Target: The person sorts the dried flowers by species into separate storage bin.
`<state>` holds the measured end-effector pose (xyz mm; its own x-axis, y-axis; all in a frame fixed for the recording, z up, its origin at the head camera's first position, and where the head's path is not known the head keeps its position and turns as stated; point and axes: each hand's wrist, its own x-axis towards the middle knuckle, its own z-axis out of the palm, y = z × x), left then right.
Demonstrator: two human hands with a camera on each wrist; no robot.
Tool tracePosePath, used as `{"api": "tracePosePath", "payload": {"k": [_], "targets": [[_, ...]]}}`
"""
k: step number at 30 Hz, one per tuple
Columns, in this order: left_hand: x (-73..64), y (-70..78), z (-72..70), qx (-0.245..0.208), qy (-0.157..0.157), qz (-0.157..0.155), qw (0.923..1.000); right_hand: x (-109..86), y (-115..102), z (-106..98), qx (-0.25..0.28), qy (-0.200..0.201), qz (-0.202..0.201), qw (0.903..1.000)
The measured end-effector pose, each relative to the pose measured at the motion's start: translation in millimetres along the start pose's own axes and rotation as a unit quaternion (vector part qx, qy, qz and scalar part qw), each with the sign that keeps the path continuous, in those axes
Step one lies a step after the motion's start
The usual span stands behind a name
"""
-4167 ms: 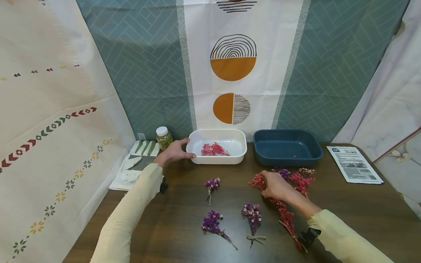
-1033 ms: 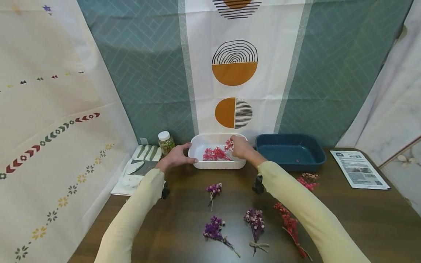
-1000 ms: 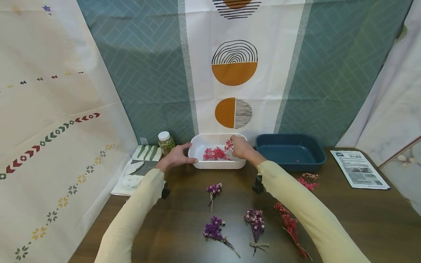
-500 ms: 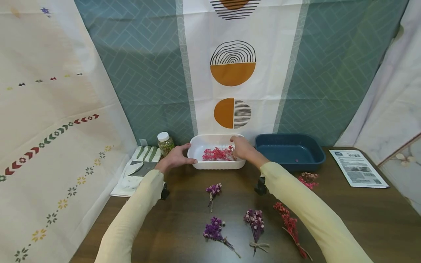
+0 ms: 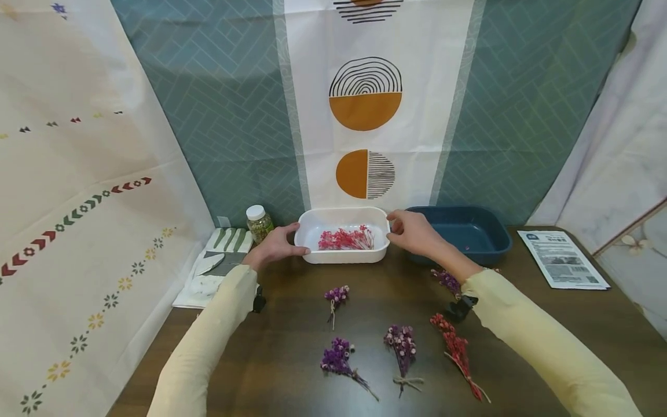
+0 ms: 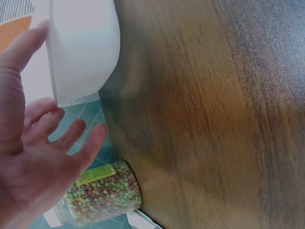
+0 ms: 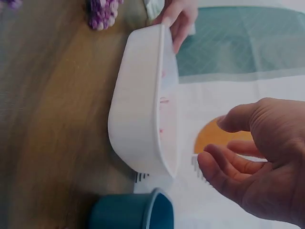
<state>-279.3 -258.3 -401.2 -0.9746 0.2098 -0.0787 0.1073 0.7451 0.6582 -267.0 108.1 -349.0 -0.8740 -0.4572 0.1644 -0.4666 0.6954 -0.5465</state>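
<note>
My left hand (image 5: 276,244) holds the left end of a white tray (image 5: 344,257), thumb on its front rim and fingers at the end. The left wrist view shows that hand (image 6: 43,157) pinching the tray's corner (image 6: 86,47). Sprigs of red dried flowers (image 5: 344,238) lie in the tray. Beside its right end is my right hand (image 5: 417,233), in front of the blue tray (image 5: 471,253). In the right wrist view this hand (image 7: 267,157) has loosely bent fingers with nothing between them.
Purple dried-flower bunches (image 5: 337,294) and a red bunch (image 5: 455,347) lie on the table (image 5: 271,359). A jar of pellets (image 5: 259,223) stands at the back left, near gloves (image 5: 219,260). A printed packet (image 5: 563,260) lies at right.
My right hand took red sprigs from the table bunch, laid them in the white tray, let go and drew back right. The tray now holds more red flowers. My left hand stays at the tray.
</note>
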Motion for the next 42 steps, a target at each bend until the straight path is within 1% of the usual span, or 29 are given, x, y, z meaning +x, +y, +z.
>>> {"api": "tracePosePath", "payload": {"k": [5,8,13,18,22,25,26,32,37,42], "targets": [[2.0,0.7,-2.5,0.002,0.003,0.006,1.0000,-41.6,1.7,-17.3,-0.003,-0.001,-0.007,1.0000],[1.6,0.9,-3.1,0.003,0.004,0.002,1.0000,-68.5,4.2,-23.4,0.001,-0.005,-0.015,0.9999],[0.4,-0.6,0.0,-0.001,0.000,-0.009,1.0000,-111.9,12.8,-22.3,0.005,-0.010,-0.017,0.9998],[-0.2,-2.3,0.9,0.000,0.001,-0.010,1.0000,-142.9,19.6,-14.9,0.003,0.000,-0.004,1.0000],[-0.3,-2.0,0.8,-0.002,-0.001,-0.009,1.0000,-163.6,24.4,-8.9,-0.007,0.016,0.001,0.9999],[0.1,-1.6,0.4,-0.004,-0.002,-0.011,0.9999,-178.0,26.7,-5.5,-0.007,0.019,0.014,0.9997],[0.2,-1.5,0.0,-0.005,-0.002,-0.011,0.9999,-182.2,27.0,-4.6,-0.009,0.019,0.023,0.9995],[0.2,-1.4,0.9,-0.012,0.003,-0.010,0.9999,-205.8,33.0,2.4,-0.020,-0.004,0.078,0.9968],[1.3,-3.1,1.7,-0.002,0.004,-0.012,0.9999,-220.3,38.1,11.2,-0.010,-0.029,0.114,0.9930],[1.8,-2.8,1.5,-0.005,0.002,-0.009,0.9999,-229.4,42.2,19.7,-0.009,-0.035,0.124,0.9916]]}}
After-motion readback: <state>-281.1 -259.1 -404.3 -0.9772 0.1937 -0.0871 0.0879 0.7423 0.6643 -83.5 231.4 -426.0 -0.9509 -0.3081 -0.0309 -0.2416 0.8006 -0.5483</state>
